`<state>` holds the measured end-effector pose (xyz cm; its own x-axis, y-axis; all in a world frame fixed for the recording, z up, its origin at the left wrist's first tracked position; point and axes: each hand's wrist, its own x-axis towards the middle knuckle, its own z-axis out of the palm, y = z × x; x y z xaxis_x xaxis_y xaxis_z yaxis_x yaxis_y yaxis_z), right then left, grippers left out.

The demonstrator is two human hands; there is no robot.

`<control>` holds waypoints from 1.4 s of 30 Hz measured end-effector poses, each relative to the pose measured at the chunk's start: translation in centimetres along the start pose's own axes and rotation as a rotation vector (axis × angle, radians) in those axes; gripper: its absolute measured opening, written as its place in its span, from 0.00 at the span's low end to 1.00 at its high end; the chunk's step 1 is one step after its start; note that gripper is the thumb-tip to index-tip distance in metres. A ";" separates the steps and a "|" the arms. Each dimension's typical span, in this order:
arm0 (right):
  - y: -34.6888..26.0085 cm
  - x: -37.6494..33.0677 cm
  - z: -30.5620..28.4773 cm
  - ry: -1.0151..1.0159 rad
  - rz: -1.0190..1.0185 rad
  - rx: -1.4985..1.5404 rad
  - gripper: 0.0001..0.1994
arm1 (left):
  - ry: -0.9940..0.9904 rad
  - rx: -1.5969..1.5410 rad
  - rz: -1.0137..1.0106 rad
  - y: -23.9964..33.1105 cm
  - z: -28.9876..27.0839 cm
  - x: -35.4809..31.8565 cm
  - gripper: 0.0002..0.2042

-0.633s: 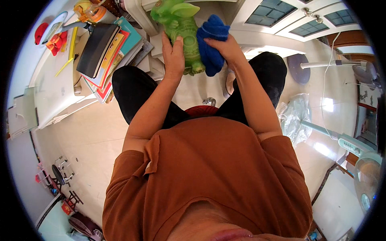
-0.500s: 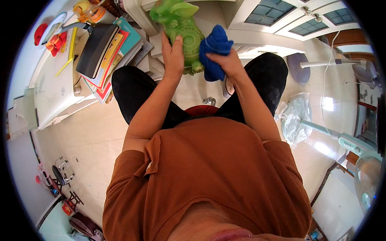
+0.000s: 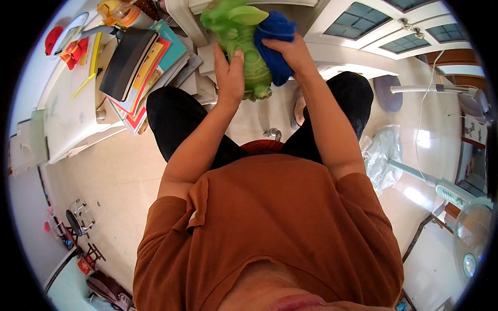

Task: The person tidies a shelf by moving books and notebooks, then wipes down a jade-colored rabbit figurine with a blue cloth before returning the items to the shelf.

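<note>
Figurine [image 3: 256,67], green and rabbit-like, sits gripped in the left hand [image 3: 231,76]; the right hand [image 3: 293,54] pinches a blue cloth [image 3: 275,28]. I judge this wiping; next calls for steady support.

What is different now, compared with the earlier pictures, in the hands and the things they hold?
The right hand with the blue cloth first slid down beside the green figure, then moved back up, now higher, near its ear. The whole view also shifted slightly. Nothing was newly gripped or let go: the left hand still holds the figure.
</note>
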<state>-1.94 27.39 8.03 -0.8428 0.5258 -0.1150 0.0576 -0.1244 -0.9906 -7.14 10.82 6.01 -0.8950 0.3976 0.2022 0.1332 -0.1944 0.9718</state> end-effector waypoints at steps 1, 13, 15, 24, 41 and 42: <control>-0.1 0.8 0.5 -0.001 -0.073 -0.036 0.21 | -0.027 0.021 -0.001 -0.1 -0.2 0.1 0.25; -2.1 -0.9 0.3 -0.069 -0.093 -0.286 0.27 | 0.092 0.203 0.097 -1.1 0.1 0.2 0.29; -2.7 -0.4 2.8 0.134 -0.427 -0.751 0.30 | 0.097 0.238 0.122 -1.4 0.0 0.3 0.30; -1.5 0.2 1.8 0.030 -0.144 -0.253 0.22 | 0.131 0.260 0.101 -1.6 0.0 0.2 0.32; -1.6 -0.1 2.6 0.096 -0.205 -0.375 0.20 | 0.105 0.287 0.058 -1.7 -0.2 0.3 0.35; -1.2 0.0 2.1 0.079 -0.148 -0.274 0.19 | 0.106 0.283 0.060 -1.8 -0.2 0.3 0.35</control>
<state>-3.10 25.79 9.33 -0.8093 0.5862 0.0374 0.0885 0.1845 -0.9788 -7.75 11.11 4.32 -0.9194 0.2940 0.2614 0.2874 0.0482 0.9566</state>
